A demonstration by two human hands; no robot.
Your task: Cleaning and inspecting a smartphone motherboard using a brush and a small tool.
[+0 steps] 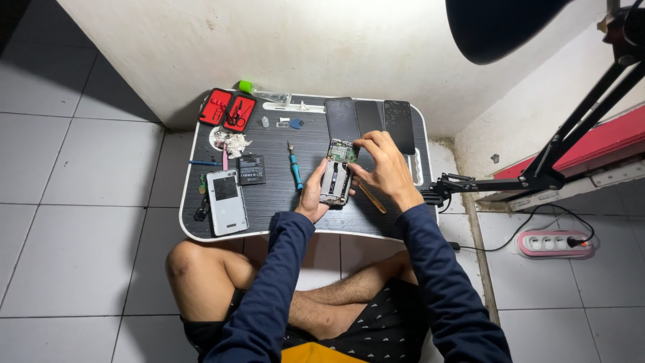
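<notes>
Seated cross-legged at a low desk (282,202): left hand (312,196) gripping an opened phone (336,176) at desk centre, right hand (381,165) pinching its upper circuit board; blue screwdriver (295,168) left of phone, three dark panels (369,119) beyond.

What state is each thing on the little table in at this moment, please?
Opened phone: back off, circuit board exposed, held in left hand.
Right hand: fingers on the phone's top end.
Red tool case: open.
Back cover: detached, lying flat.
Battery: removed, lying flat.
Blue screwdriver: lying unused.
</notes>
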